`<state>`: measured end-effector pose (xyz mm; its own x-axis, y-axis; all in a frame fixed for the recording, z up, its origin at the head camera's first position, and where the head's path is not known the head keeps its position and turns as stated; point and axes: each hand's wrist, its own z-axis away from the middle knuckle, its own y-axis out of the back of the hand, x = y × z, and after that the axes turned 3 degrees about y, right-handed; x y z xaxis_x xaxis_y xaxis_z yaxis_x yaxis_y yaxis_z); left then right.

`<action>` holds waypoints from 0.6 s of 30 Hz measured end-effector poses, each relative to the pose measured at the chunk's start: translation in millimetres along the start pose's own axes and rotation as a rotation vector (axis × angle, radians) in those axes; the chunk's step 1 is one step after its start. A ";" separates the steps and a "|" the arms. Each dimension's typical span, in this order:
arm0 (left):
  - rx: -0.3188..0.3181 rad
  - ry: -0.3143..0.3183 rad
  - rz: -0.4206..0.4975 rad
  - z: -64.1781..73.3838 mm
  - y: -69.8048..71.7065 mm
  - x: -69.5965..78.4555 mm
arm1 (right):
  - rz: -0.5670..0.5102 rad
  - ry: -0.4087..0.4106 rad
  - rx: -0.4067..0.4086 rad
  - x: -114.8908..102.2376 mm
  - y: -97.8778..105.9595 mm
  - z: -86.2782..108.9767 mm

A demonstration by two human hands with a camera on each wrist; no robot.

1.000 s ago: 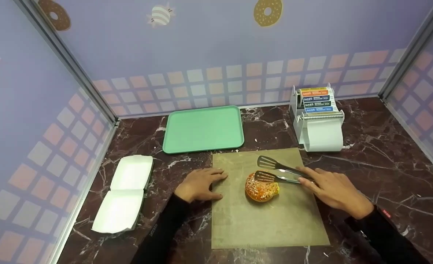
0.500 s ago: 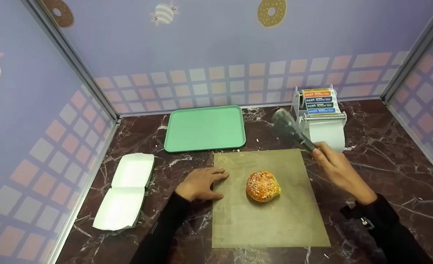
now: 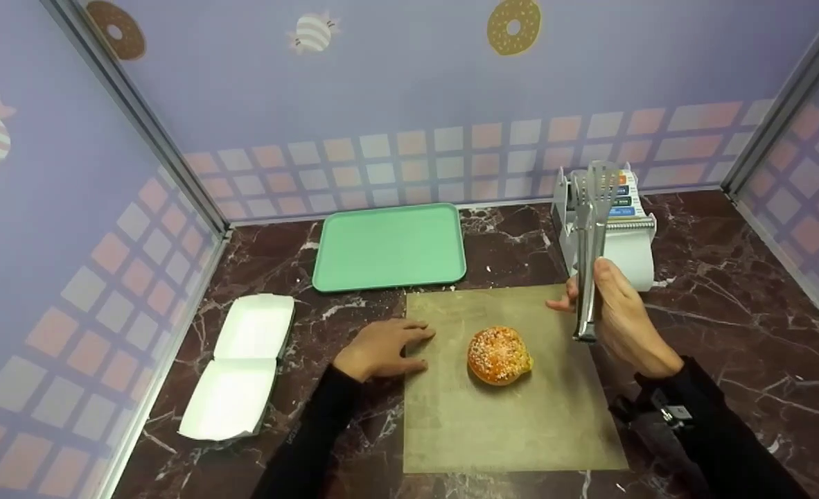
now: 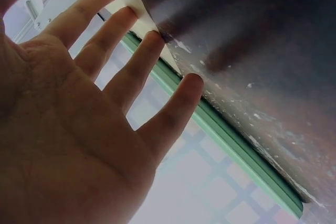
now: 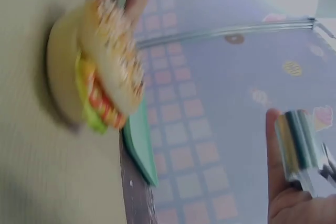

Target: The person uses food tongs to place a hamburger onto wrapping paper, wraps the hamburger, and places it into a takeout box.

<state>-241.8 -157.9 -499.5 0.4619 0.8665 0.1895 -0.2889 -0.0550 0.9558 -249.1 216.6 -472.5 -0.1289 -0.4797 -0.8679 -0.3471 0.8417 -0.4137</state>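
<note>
A sesame-topped burger (image 3: 498, 355) sits on the brownish paper sheet (image 3: 513, 436); the right wrist view shows lettuce and a red filling in the burger (image 5: 100, 72). My left hand (image 3: 382, 348) lies at the sheet's left edge, fingers spread and fingertips over the paper. In the left wrist view the left hand (image 4: 105, 98) has its palm bare and holds nothing. Right of the burger, my right hand (image 3: 621, 315) grips metal tongs (image 3: 585, 277) with slotted heads pointing up and away. The tongs' near end (image 5: 296, 140) shows beside a finger in the right wrist view.
Beyond the sheet lies a green tray (image 3: 389, 247). At the left is an unfolded white takeaway box (image 3: 233, 395). A label dispenser (image 3: 631, 249) with several rolls stands behind the tongs, partly hidden. Patterned walls (image 3: 409, 83) enclose the marbled table (image 3: 728, 291).
The tongs have been lifted off the burger, carried up and right, and turned from pointing left to upright. My left hand and the burger stay in place.
</note>
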 end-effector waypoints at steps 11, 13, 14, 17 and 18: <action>0.548 -0.171 0.100 -4.3 13.3 59.6 | 0.069 0.076 -0.159 4.8 -23.3 7.9; 0.536 -0.234 0.229 -1.8 11.9 78.2 | 0.135 0.071 -0.173 6.3 -30.4 11.5; 0.521 -0.258 0.290 -0.3 10.3 86.2 | 0.184 0.055 -0.176 7.2 -34.4 13.8; 0.464 -0.298 0.427 3.8 3.6 104.0 | 0.327 0.013 -0.216 10.7 -45.4 21.4; 0.448 -0.306 0.465 4.6 1.2 108.0 | 0.358 0.000 -0.241 11.9 -48.6 24.0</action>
<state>-188.5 -66.7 -476.8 0.6081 0.5293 0.5916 -0.1707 -0.6406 0.7487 -211.4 175.9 -469.4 -0.2806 -0.1680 -0.9450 -0.4871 0.8733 -0.0106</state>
